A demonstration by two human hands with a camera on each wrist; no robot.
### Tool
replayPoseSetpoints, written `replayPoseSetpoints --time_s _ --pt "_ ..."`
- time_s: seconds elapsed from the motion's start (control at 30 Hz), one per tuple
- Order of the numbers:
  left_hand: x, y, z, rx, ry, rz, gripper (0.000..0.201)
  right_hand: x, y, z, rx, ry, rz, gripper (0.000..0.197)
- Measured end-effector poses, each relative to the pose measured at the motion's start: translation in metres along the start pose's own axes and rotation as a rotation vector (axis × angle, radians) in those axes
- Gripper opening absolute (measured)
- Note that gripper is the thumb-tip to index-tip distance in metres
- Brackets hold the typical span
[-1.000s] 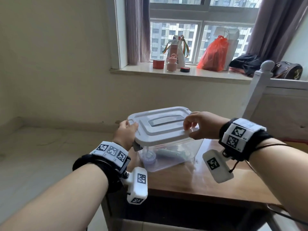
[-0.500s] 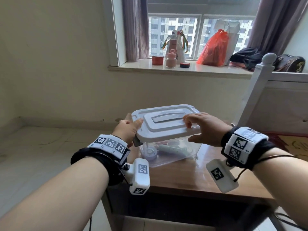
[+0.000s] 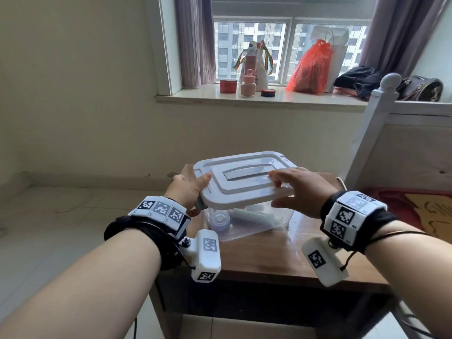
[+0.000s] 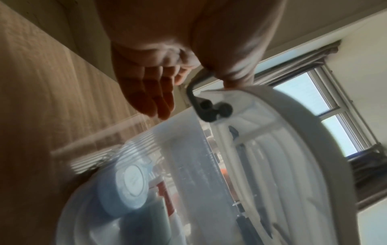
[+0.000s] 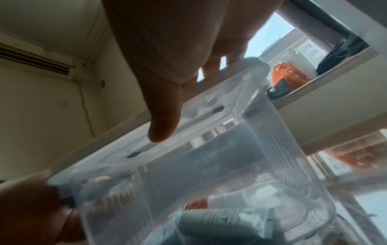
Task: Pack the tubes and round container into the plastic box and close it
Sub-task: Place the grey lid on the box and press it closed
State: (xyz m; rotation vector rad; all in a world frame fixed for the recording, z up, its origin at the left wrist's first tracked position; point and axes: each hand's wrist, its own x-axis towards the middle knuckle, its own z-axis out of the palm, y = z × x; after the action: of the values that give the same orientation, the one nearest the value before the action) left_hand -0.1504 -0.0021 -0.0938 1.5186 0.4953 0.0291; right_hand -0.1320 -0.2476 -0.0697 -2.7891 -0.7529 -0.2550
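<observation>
A clear plastic box point(image 3: 247, 231) stands on a wooden table point(image 3: 256, 263). Inside lie a round blue container point(image 3: 220, 220) and tubes point(image 3: 256, 217); the left wrist view shows the same container point(image 4: 130, 182) through the wall, and the right wrist view shows a tube point(image 5: 220, 215). A grey-white lid point(image 3: 244, 189) with a handle sits tilted over the box. My left hand point(image 3: 193, 192) grips its left end, thumb on top, beside a dark latch point(image 4: 205, 106). My right hand point(image 3: 291, 189) pinches the right end, with the fingers point(image 3: 276, 176) above and the thumb point(image 5: 163, 126) underneath.
The table's left and near edges drop to a tiled floor. A white bedpost point(image 3: 381, 118) and bed frame stand close on the right. On the windowsill behind are bottles point(image 3: 248, 86), a red tin and a red plastic bag point(image 3: 310, 69).
Both hands have kept their hold on the lid over the box. The right fingers have crept further onto the lid's top, towards its handle. The view has shifted slightly.
</observation>
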Motion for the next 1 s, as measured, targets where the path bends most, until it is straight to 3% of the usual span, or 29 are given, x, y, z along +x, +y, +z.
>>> replayPoseSetpoints --time_s 0.1,0.27,0.4,0.47,0.6,0.73,0.83,0.9,0.93,1.0 --pt "-0.001 -0.002 -0.003 0.133 0.065 0.012 0.069 -0.002 -0.008 0.002 -0.058 0.023 0.01 0.031" --pt "-0.009 0.001 -0.001 0.093 -0.043 0.031 0.031 -0.004 -0.031 0.005 -0.113 0.032 0.1 0.039" --pt "-0.014 0.005 0.003 0.135 -0.028 0.143 0.041 -0.006 -0.038 0.008 -0.099 0.038 0.114 0.04" --pt "-0.017 0.007 0.006 0.234 0.005 0.197 0.055 -0.008 -0.038 0.01 -0.106 0.053 0.128 0.04" --pt "-0.022 0.014 0.011 0.478 0.07 0.338 0.047 -0.011 -0.042 0.01 -0.093 0.048 0.139 0.041" --pt "-0.022 0.015 0.013 0.537 0.082 0.337 0.052 -0.011 -0.032 0.002 0.17 0.115 0.314 0.048" --pt "-0.021 0.011 0.014 0.512 0.083 0.339 0.054 -0.012 -0.008 0.005 0.327 0.258 0.679 0.068" --pt "-0.021 0.009 0.015 0.506 0.093 0.352 0.053 -0.013 0.001 0.011 0.574 0.205 0.898 0.079" --pt "-0.021 0.009 0.015 0.508 0.097 0.357 0.052 -0.012 0.006 0.016 0.713 0.195 0.905 0.077" --pt "-0.02 0.01 0.014 0.524 0.1 0.355 0.053 -0.007 0.019 0.029 0.79 0.217 0.813 0.056"
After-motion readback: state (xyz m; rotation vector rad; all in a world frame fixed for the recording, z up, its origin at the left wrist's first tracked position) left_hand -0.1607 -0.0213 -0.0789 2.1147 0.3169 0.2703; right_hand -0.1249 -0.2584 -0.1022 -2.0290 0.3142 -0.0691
